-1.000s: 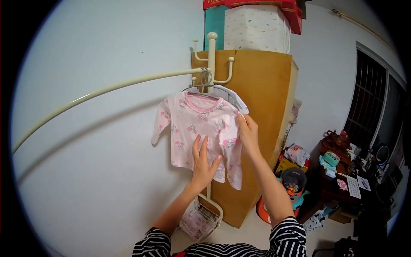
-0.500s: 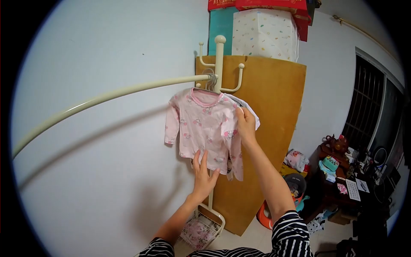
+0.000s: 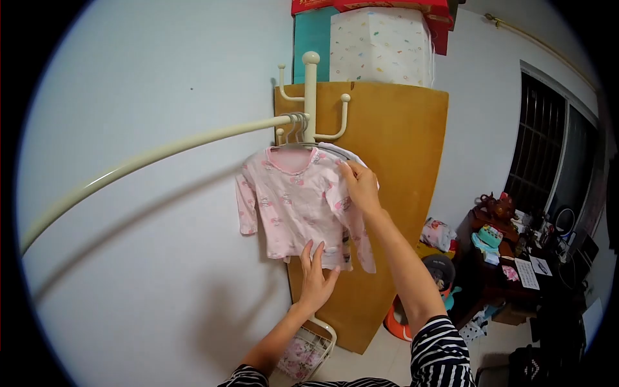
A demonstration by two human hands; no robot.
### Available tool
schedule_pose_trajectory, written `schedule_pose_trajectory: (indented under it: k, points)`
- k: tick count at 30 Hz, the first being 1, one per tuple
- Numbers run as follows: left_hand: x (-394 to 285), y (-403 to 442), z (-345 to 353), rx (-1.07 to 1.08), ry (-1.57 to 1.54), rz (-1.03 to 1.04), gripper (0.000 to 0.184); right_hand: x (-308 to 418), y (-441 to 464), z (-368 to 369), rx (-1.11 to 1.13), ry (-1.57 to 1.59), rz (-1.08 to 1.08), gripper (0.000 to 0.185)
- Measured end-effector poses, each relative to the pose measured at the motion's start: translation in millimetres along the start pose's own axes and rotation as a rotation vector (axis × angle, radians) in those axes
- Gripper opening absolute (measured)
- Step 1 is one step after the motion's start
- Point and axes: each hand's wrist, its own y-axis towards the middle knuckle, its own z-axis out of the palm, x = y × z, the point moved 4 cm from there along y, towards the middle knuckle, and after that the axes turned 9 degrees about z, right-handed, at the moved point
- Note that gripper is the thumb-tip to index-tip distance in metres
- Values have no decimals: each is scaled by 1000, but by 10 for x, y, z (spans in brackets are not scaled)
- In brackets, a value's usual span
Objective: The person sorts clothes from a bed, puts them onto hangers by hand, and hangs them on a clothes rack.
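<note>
A small pink long-sleeved shirt with printed figures hangs on a hanger from the cream rail. My right hand pinches the shirt at its shoulder, on the right side. Low on the shirt's front, my left hand rests near the hem with its fingers spread. Behind the pink shirt, a white garment shows along its upper edge. Several grey hanger hooks sit close together on the rail beside the post.
The stand's post carries curved hooks. Behind it is a wooden panel topped by a patterned white bag and red boxes. A wire basket with floral cloth is below. At right stands a cluttered dark desk.
My right hand has drawn the shirt's shoulder outward, and the shirt now hangs more tilted. The hanger hooks are spread slightly farther apart. The whole view has shifted a little.
</note>
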Motion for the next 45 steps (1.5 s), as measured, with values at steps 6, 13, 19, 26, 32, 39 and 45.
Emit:
schedule_pose_trajectory:
  k: [6,13,19,26,32,39,45]
  points:
    - [10,-34,70,19,-52,-27,65,-233,-395,-148,-4,9,146,41]
    - [-458,-56,495,64,-221,-3,63,-980,-1310,-461,227,20,198,27]
    - [-1415,-328,1207,198,-358,64,58,-1174,-2541,-1484,363,171,441,25]
    - [-2915,-1134,2216,534,-718,100,53,-681,-3875,-3432,164,-57,666,25]
    - [-4633,-1925,2574,867,-1037,371,46,291,-5158,-5000,-166,-341,920,23]
    - [-6199,-2655,2387,1156,-1430,628,49,1484,-6546,-5880,-675,-366,929,18]
    - [-7080,-3206,2045,1316,-1643,856,52,2378,-7491,-6000,-1049,-424,1139,18]
